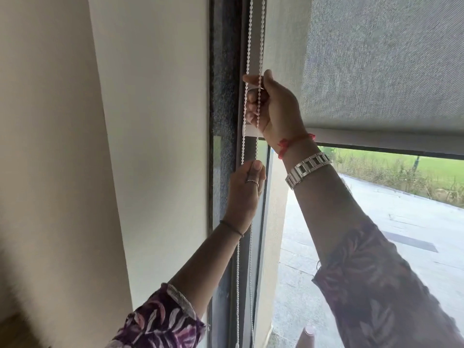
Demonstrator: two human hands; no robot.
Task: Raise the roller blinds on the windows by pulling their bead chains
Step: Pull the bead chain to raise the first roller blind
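Observation:
A grey roller blind [376, 59] covers the upper part of the window, and its bottom bar [389, 140] hangs partway up the glass. A white bead chain [249, 33] hangs in two strands along the left window frame. My right hand [271, 101] is raised beside the blind's left edge, fingers curled round the chain. Lower down, my left hand [247, 194] grips the chain too, thumb on top. Below my left hand both strands [238, 285] run down past my wrist.
A cream wall [150, 146] fills the left side, meeting the dark window frame [224, 109]. Through the uncovered glass I see a paved yard [376, 234] and green grass [401, 169].

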